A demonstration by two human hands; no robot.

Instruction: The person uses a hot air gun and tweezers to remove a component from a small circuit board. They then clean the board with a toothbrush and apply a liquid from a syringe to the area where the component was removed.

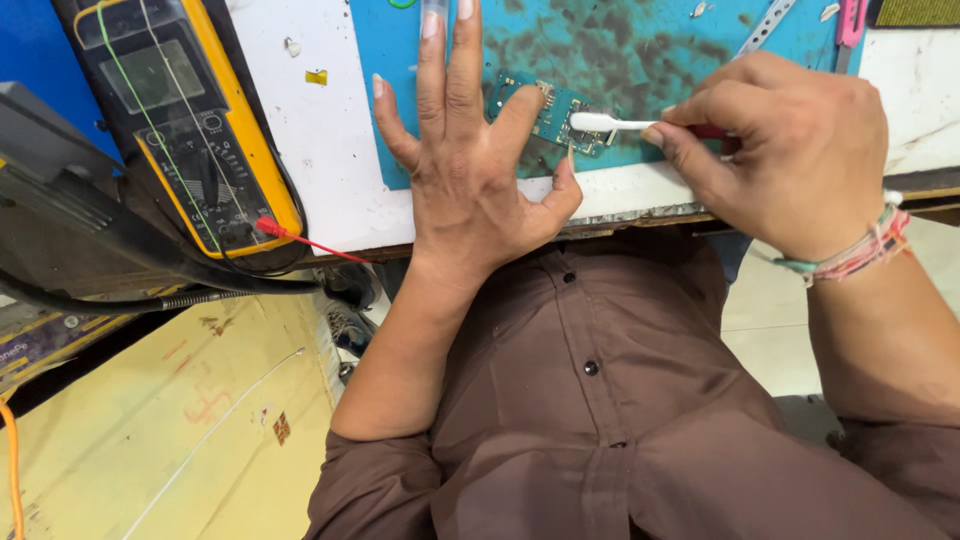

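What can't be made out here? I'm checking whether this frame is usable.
Head view only:
- Small teal circuit board: its left part hidden under the left hand.
- White brush: handle buried in the right hand.
- Yellow multimeter: top cut by the frame edge.
- Board components: too small.

Brown buttoned shirt (600,400), braided wristbands (850,258)

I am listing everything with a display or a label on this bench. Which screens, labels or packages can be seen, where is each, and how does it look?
Meter screen: upper left, on the yellow and black meter; grey rectangle, blank, under a clear cover.
Yellow sticker: small scrap on the white bench top, right of the meter.
Printed package: far left edge, dark purple with yellow edge, mostly hidden.
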